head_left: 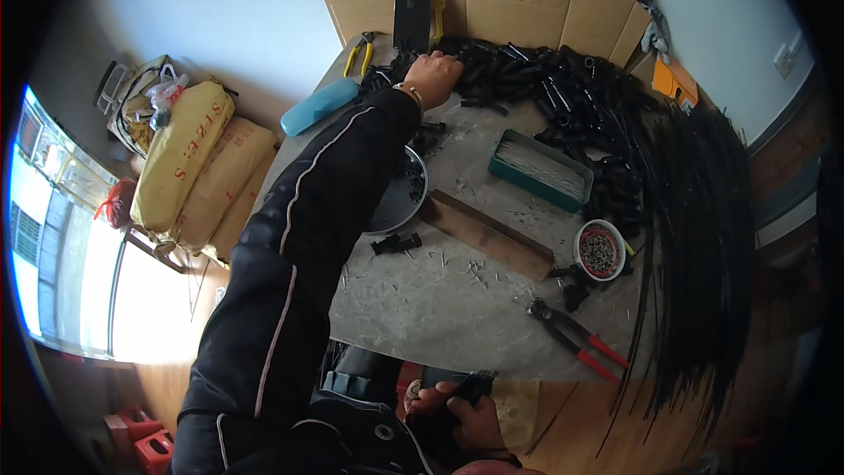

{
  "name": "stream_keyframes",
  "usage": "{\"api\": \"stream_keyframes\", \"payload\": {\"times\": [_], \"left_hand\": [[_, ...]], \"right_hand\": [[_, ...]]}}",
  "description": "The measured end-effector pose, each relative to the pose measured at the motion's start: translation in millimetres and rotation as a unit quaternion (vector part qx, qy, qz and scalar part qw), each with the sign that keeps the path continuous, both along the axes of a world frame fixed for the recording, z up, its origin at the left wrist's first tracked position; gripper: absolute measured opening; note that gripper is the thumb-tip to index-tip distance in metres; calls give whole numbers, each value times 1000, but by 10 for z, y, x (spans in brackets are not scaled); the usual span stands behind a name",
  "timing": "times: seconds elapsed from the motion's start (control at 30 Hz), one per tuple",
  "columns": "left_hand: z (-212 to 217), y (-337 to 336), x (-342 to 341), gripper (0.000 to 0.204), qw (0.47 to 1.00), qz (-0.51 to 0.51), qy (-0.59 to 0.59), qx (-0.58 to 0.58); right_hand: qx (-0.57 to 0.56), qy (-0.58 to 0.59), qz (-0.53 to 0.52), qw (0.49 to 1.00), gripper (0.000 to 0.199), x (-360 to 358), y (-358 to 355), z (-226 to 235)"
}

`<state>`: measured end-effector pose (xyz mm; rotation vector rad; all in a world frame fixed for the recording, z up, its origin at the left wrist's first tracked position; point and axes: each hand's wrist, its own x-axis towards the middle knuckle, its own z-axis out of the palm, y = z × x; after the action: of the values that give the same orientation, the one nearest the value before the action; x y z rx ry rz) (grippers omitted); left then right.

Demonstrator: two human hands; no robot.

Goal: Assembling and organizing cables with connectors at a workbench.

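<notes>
The left hand is reaching over the black tubular parts heaped along the rear of the table; its fingertip grip cannot be determined. The right hand is holding a black bundle near the front edge.

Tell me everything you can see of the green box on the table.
The green box is long, rectangular and open-topped, apparently plastic. It stands slantwise on the gray table, holding many thin silvery rods lying lengthwise. Black parts crowd its right end, though contact is unclear. Nothing grips it.
</notes>
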<state>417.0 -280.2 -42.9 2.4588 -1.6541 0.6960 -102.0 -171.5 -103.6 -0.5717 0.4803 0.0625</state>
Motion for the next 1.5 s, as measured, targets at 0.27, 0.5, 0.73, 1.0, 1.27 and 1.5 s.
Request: {"api": "stream_keyframes", "payload": {"times": [0.27,0.5,0.73,1.0,1.27,1.5], "left_hand": [[145,121,-106,15,988,-55,141,-25],[265,143,-294,24,988,-26,123,88],[579,349,-561,32,967,36,233,99],[328,465,-516,31,978,-4,166,124],[1028,1114,-2148,22,849,-244,457,107],[315,2232,-3171,21,566,-148,797,149]], "right_hand": [[15,-27,-13,999,29,-59,31,31],[23,-85,-38,995,28,-88,104,-20],[0,-80,-32,996,27,-115,125,113],[-2,-44,-22,999,27,-197,261,218],[-47,-36,-69,996,23,-145,373,394],[-138,-64,-84,985,15,-161,493,366]]}}
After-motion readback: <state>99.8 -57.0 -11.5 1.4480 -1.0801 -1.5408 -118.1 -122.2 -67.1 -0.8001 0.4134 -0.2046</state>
